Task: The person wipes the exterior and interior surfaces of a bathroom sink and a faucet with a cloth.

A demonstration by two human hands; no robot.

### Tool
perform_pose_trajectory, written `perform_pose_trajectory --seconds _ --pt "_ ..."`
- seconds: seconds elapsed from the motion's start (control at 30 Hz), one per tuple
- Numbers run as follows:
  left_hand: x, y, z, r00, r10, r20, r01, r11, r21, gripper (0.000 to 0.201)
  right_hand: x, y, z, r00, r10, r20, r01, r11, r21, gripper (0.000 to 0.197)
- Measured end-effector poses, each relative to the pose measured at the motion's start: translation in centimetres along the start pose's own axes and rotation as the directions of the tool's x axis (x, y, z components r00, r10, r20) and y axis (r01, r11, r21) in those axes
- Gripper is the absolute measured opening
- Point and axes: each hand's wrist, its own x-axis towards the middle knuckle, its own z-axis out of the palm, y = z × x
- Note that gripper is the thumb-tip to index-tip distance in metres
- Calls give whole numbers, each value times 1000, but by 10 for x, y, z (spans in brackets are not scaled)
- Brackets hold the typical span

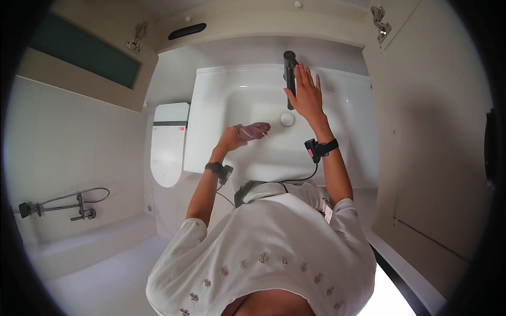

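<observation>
My left hand (pixel 230 138) is closed around a bunched mauve cloth (pixel 254 130) and holds it above the left part of the white sink (pixel 211 105). Over at the black faucet (pixel 289 79), my right hand (pixel 308 95) is open, its fingers stretched out and pointing away from me. Its thumb side lies against or just beside the faucet; I cannot tell if they touch. Below the spout, the round white drain stopper (pixel 287 120) shows in the basin. Whether water runs cannot be made out.
A white toilet (pixel 169 145) with a shut lid stands left of the sink. Farther left, a shower fixture (pixel 79 205) is fixed to the wall. Open cabinet doors with hinges flank the sink, one door (pixel 432 121) at the right. Cables hang from devices on both wrists.
</observation>
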Motion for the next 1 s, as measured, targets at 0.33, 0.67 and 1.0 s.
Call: perform_pose_trajectory --seconds 0.33,0.67,1.0 --pt "7 39 -23 988 74 133 -75 997 -3 59 -57 -71 7 878 -355 322 109 803 586 88" --pt "8 60 -52 983 182 16 -177 969 -172 86 -91 -53 103 765 -261 589 -447 443 777 68" --pt "-28 84 -74 635 772 -18 -638 537 552 79 -75 -22 97 190 -594 782 -908 197 371 37"
